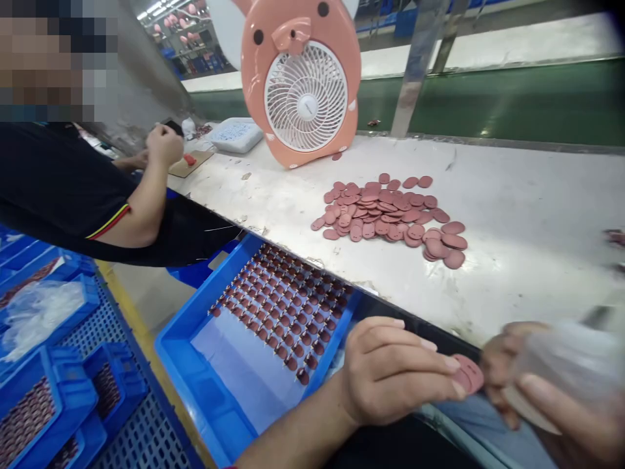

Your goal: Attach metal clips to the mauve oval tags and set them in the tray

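Pinches a pink disc point(467, 374) between left hand point(390, 371) thumb and fingertips, just right of the blue tray point(188, 374). Grips a pale blurred thing point(571, 358) in the right hand point(532, 391), farther right of the tray. Beyond the tray, a heap of discs point(390, 215) on the table point(527, 195); farther beyond, a pink fan point(303, 85).

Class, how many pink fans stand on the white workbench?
1: the pink fan stands at the far side of the workbench, behind the pile of pink discs. Small pink shapes on distant shelves may be more.
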{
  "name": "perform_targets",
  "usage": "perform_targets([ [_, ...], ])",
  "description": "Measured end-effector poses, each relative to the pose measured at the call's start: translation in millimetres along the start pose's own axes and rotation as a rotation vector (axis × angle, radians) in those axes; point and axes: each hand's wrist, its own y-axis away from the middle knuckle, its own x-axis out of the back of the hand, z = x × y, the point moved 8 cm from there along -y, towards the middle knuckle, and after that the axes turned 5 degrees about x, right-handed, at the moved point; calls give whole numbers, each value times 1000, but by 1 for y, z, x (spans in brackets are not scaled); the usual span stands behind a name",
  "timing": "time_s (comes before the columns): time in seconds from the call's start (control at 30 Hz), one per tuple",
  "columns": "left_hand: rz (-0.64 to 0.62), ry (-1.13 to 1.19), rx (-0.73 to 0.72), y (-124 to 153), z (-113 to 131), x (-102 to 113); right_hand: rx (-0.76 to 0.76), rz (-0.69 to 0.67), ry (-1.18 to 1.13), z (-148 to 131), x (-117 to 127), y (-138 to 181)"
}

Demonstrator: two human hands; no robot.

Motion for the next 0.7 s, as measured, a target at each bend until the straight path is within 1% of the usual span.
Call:
perform_targets([
  [0.03,-25,37,3,0,4,-1,-139,-28,-121,5,-15,7],
  [0.07,-60,69,5,1,7,-3,-284,-8,-221,10,-26,14],
  [0.1,-85,96,5,2,9,-5,-394,15,-306,12,-35,20],
  [0.13,-95,126,14,4,9,-6,-449,20,-384,10,-43,22],
  [0.17,-91,168,47,6,6,-8,-469,25,-463,6,-50,22],
  [0.2,-75,224,112,7,1,-10,-466,31,-515,2,-53,20],
  [0.27,-65,375,322,13,-12,-20,-431,56,-562,-6,-52,15],
  [0.33,-91,525,538,20,-22,-35,-404,80,-548,-10,-48,13],
  [0.37,-99,580,614,23,-23,-41,-393,77,-538,-10,-47,13],
  [0.43,-91,639,702,26,-24,-47,-383,52,-514,-9,-47,13],
  [0.57,-50,681,784,27,-27,-47,-355,31,-477,-1,-44,14],
  [0.63,-44,776,877,31,-32,-48,-327,30,-490,2,-36,17],
  [0.7,-43,933,1010,38,-37,-53,-291,20,-475,1,-22,22],
])
